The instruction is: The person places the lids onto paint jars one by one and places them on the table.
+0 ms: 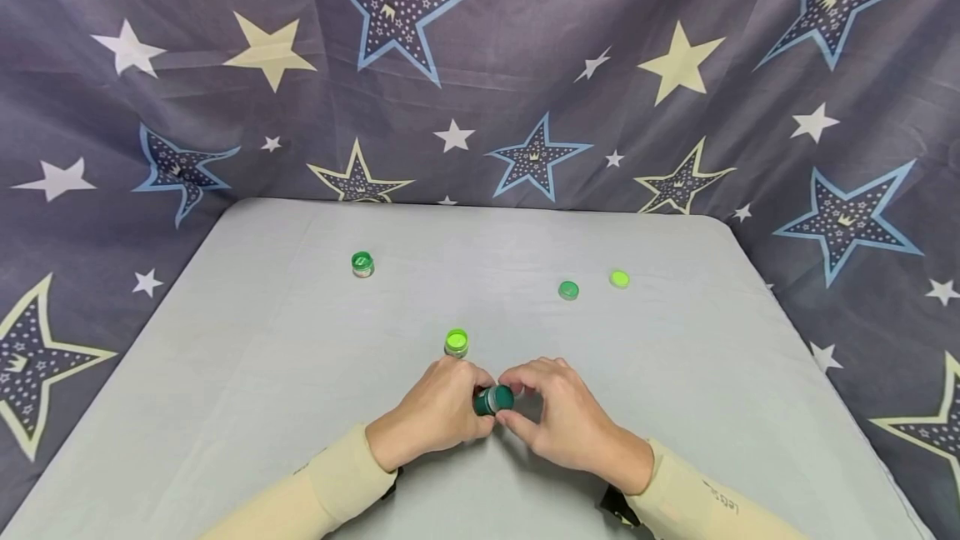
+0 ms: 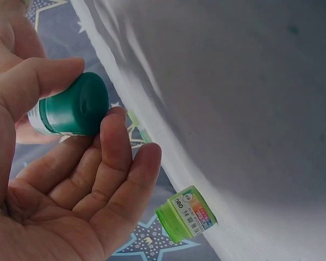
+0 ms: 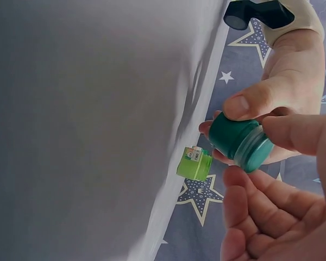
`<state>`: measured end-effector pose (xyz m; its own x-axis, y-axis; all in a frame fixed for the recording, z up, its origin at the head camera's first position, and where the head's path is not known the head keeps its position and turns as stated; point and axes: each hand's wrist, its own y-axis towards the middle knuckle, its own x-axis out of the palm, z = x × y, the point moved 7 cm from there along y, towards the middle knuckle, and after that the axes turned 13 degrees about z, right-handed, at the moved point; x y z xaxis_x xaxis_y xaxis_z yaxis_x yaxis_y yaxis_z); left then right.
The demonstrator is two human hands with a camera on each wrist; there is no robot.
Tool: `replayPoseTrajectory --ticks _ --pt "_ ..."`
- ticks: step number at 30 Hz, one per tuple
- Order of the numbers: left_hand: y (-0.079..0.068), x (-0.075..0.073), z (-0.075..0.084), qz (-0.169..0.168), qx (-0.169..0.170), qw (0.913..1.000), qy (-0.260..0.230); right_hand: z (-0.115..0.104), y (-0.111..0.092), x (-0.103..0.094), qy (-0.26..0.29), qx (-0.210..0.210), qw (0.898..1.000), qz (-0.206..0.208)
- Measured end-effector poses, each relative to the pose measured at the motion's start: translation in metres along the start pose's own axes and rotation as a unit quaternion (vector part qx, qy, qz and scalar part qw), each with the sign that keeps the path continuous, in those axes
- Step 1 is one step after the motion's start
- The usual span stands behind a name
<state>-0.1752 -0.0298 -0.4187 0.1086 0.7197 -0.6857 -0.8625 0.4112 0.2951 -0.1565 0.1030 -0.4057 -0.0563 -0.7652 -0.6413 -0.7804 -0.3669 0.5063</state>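
Between the two hands, near the front middle of the table, is a dark green paint jar [image 1: 487, 401], lying on its side with its lid towards the right. My left hand [image 1: 441, 407] grips the jar's body, the thumb pressed on it near the base [image 2: 92, 103]. At the other end, the thumb and fingertips of my right hand [image 1: 564, 423] pinch the dark green lid [image 3: 255, 152]. Just beyond the left hand stands a light green paint jar [image 1: 456, 343] without its lid, its printed label [image 2: 191, 213] showing in the left wrist view.
Farther back on the left stands an uncapped green jar [image 1: 362, 265]. A green lid [image 1: 568, 290] and a light green lid [image 1: 619, 278] lie apart at the right. A pale grey cloth covers the table [image 1: 300, 340], and a star-patterned curtain [image 1: 495, 73] hangs behind it.
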Motion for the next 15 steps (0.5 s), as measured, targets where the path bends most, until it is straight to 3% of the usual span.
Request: replayPoseTrajectory --ticks 15 --pt "0.0006 -0.0002 0.0006 -0.001 -0.002 1.0 -0.001 0.0062 0.0011 -0.0007 -0.041 0.021 0.999 0.021"
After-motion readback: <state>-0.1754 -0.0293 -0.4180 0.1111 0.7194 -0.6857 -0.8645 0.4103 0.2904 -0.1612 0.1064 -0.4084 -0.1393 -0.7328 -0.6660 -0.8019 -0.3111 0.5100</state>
